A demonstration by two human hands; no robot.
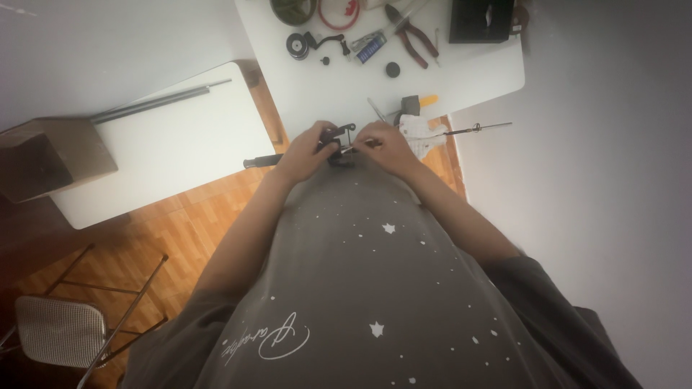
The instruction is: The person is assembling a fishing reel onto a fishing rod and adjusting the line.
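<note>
I hold a small black bracket-like part (337, 137) at stomach height, just in front of the white table (476, 75) edge. My left hand (306, 153) is closed around its left side, steadying it; a dark handle (263, 161) projects left from under that hand. My right hand (386, 148) pinches a thin light-coloured rod (355, 148) whose tip meets the part. Both hands are close together, which keeps the work braced. Red-handled pliers (414, 34) lie on the table, well apart from my hands.
</note>
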